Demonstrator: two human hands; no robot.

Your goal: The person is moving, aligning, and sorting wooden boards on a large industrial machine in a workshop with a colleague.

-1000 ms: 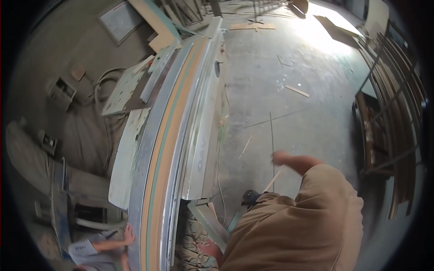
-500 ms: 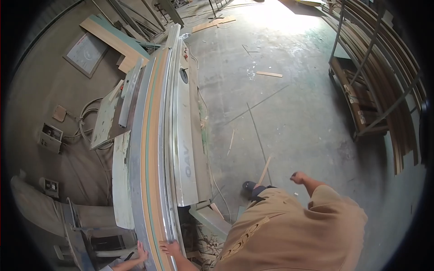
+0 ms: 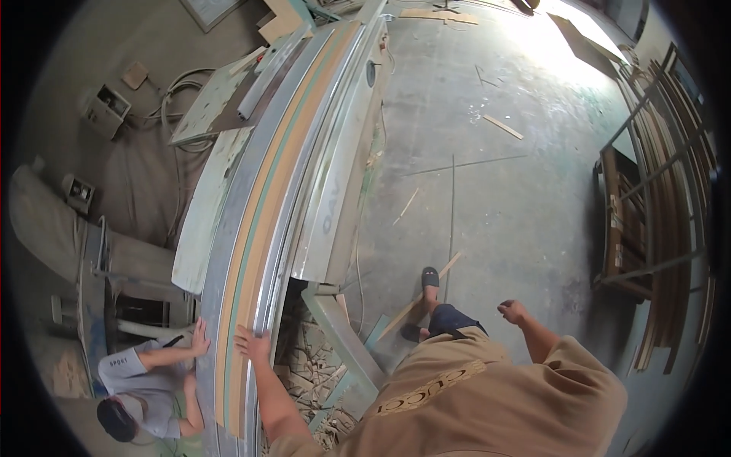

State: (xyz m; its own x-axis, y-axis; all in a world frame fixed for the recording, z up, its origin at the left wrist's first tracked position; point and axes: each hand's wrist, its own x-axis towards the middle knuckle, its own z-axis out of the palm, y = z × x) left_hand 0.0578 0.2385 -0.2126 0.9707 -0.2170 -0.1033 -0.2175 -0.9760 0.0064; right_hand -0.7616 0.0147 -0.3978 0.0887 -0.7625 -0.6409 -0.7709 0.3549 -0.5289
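Long tan wooden strips (image 3: 268, 228) with a green strip between them lie along the grey metal bed (image 3: 225, 228) of a long machine. My left hand (image 3: 251, 344) rests on top of the strips near their close end, fingers stretched across them. My right hand (image 3: 512, 310) hangs at my side over the floor, its fingers curled in and nothing visible in them. On the far side of the bed, a co-worker in a grey shirt has one hand (image 3: 199, 337) at the bed's edge and the other (image 3: 190, 383) lower down beside it.
Scrap wood (image 3: 314, 362) lies heaped beside the machine, below a metal brace (image 3: 343, 335). Thin offcuts (image 3: 502, 126) are scattered on the concrete floor, one beside my feet. A rack of long boards (image 3: 670, 183) stands at right. Coiled cables (image 3: 179, 107) hang at left.
My view has shifted, so the strips' near end and more of the co-worker now show. My left hand lies farther across the strips. My right hand still hangs free.
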